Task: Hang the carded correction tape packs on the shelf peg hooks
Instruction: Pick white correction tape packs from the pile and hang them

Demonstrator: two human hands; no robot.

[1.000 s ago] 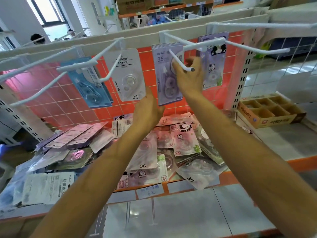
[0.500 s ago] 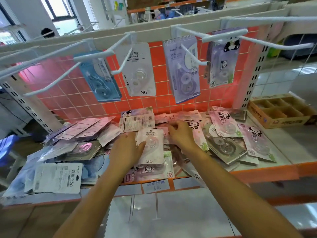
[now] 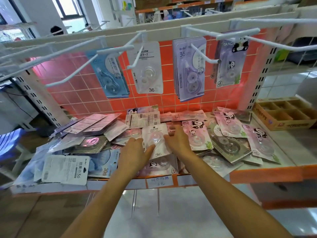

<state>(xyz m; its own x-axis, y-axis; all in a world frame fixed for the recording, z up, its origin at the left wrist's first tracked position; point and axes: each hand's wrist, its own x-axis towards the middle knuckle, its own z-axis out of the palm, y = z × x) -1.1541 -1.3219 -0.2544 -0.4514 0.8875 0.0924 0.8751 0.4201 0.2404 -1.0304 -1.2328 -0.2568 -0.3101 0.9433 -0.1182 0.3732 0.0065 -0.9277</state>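
Note:
Loose carded correction tape packs (image 3: 228,124) lie heaped on the orange-edged shelf (image 3: 265,174). Atop the heap lies a white pack marked 36 (image 3: 157,134), with my hands on either side of it. My left hand (image 3: 133,152) holds its lower left edge, thumb laid across the card face. My right hand (image 3: 178,141) touches its right edge with fingers stretched forward. Above, white peg hooks (image 3: 204,54) carry a blue pack (image 3: 109,74), a white pack (image 3: 148,67), a purple stack (image 3: 188,69) and a panda pack (image 3: 229,60).
Long bare hooks (image 3: 68,78) jut out at the upper left, and another (image 3: 283,46) at the upper right. A cardboard box with compartments (image 3: 283,115) stands on the shelf's right end. An orange wire grid (image 3: 85,95) backs the shelf. A blue stool (image 3: 10,141) stands at the far left.
Both hands came down from the purple stack on its hook to the heap. They now flank the white 36 pack, my left thumb on its face.

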